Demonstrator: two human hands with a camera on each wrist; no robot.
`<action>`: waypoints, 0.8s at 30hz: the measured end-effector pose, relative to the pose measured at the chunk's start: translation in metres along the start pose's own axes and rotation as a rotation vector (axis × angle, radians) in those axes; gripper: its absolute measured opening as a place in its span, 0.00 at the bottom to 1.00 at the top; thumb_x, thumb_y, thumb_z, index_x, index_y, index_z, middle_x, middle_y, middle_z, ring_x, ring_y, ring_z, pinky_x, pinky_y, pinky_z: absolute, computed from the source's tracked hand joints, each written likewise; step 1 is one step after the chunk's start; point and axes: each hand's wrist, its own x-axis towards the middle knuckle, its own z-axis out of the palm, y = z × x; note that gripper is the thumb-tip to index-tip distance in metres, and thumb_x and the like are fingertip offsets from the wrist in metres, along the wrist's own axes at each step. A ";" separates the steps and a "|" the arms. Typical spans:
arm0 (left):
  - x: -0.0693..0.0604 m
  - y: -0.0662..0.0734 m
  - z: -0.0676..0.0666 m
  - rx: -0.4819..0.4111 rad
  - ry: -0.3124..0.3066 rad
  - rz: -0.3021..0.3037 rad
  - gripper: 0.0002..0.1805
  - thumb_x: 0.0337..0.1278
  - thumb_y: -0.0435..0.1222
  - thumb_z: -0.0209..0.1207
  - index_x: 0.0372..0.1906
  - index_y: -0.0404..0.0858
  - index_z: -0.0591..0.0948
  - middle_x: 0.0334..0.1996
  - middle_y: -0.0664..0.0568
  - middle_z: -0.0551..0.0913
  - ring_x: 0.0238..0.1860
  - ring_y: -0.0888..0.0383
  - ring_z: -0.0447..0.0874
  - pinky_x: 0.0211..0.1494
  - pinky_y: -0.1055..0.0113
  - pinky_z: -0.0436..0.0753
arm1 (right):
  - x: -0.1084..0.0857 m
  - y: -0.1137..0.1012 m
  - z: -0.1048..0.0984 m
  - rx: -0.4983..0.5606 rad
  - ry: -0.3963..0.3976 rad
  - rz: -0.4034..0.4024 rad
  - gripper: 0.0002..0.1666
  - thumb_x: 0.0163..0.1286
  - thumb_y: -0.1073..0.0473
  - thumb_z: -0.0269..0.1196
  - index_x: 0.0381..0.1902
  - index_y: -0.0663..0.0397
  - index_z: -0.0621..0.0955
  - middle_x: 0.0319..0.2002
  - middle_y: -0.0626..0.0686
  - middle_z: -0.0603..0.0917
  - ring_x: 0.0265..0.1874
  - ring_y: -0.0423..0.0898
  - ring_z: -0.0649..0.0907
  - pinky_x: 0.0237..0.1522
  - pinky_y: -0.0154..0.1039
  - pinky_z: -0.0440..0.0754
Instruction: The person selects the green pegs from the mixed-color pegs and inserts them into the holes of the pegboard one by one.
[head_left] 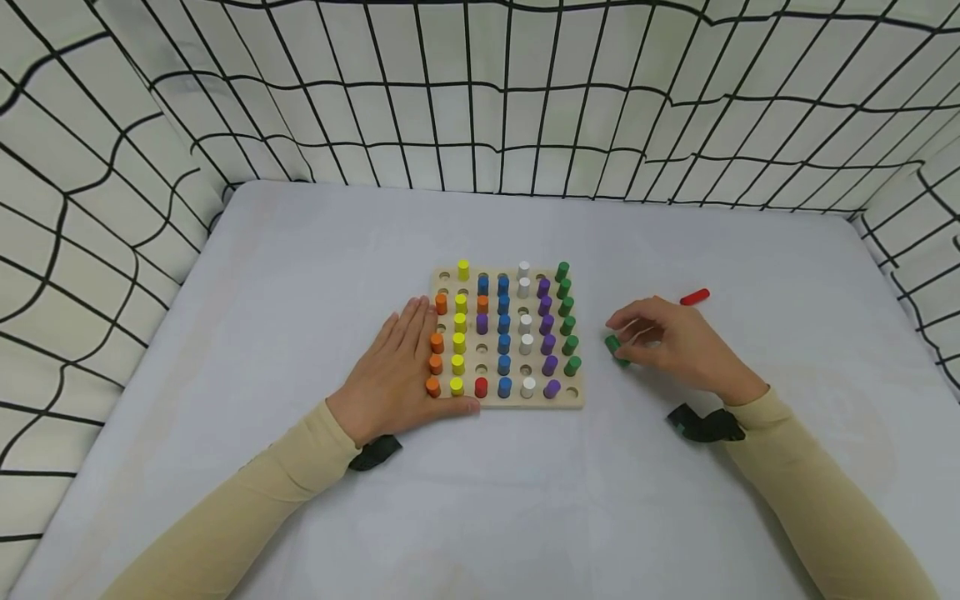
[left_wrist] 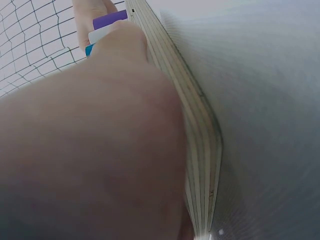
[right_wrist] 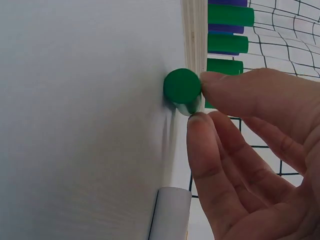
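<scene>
A wooden pegboard (head_left: 517, 398) stands on the white table, holding columns of orange, yellow, blue, white, purple and green pegs, with several holes bare. My left hand (head_left: 397, 367) lies against its left side, fingers straight, thumb along the near edge; the left wrist view shows the thumb (left_wrist: 125, 45) by the board's layered side. Right of the board, my right hand (head_left: 671, 342) pinches a loose green peg (right_wrist: 182, 87) between thumb and fingertip, low over the table. A red peg (head_left: 695, 297) lies on its side beyond that hand.
A whitish peg (right_wrist: 171, 212) lies near the right hand in the right wrist view; the head view does not show it. Black wire mesh (head_left: 480, 117) backed by white cloth walls the back and sides. The white tabletop (head_left: 525, 517) spreads around the board.
</scene>
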 end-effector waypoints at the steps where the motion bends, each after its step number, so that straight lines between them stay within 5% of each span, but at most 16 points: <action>1: 0.000 0.000 0.000 0.001 0.001 0.000 0.74 0.49 0.78 0.58 0.83 0.30 0.42 0.86 0.38 0.39 0.87 0.40 0.36 0.89 0.44 0.44 | 0.000 0.001 0.000 -0.002 -0.007 -0.001 0.19 0.65 0.66 0.73 0.53 0.53 0.85 0.49 0.52 0.87 0.47 0.46 0.88 0.51 0.18 0.80; 5: 0.000 0.000 0.000 0.002 0.004 0.002 0.74 0.49 0.78 0.58 0.83 0.30 0.42 0.86 0.37 0.39 0.87 0.40 0.36 0.88 0.44 0.45 | 0.001 0.002 0.001 0.001 -0.027 0.001 0.19 0.65 0.67 0.72 0.53 0.53 0.85 0.48 0.51 0.86 0.47 0.46 0.88 0.51 0.18 0.80; 12: 0.000 0.000 0.000 -0.003 0.001 0.004 0.74 0.50 0.78 0.57 0.83 0.30 0.42 0.85 0.37 0.39 0.87 0.40 0.36 0.89 0.44 0.45 | 0.002 0.000 0.003 -0.027 -0.031 0.029 0.19 0.63 0.66 0.75 0.52 0.54 0.85 0.48 0.52 0.87 0.47 0.47 0.88 0.54 0.36 0.89; 16: 0.000 0.000 0.000 -0.004 0.001 0.004 0.74 0.50 0.78 0.57 0.83 0.30 0.42 0.86 0.37 0.39 0.87 0.40 0.36 0.89 0.44 0.44 | 0.003 0.001 0.003 -0.045 -0.038 0.046 0.19 0.62 0.63 0.76 0.51 0.53 0.86 0.47 0.51 0.87 0.46 0.46 0.88 0.50 0.23 0.83; 24: 0.000 0.000 0.000 -0.007 0.005 0.006 0.74 0.50 0.78 0.58 0.83 0.30 0.42 0.86 0.38 0.39 0.87 0.40 0.36 0.89 0.44 0.45 | 0.003 -0.001 0.007 -0.086 -0.054 0.035 0.19 0.61 0.62 0.77 0.50 0.52 0.87 0.46 0.50 0.89 0.43 0.44 0.87 0.46 0.28 0.85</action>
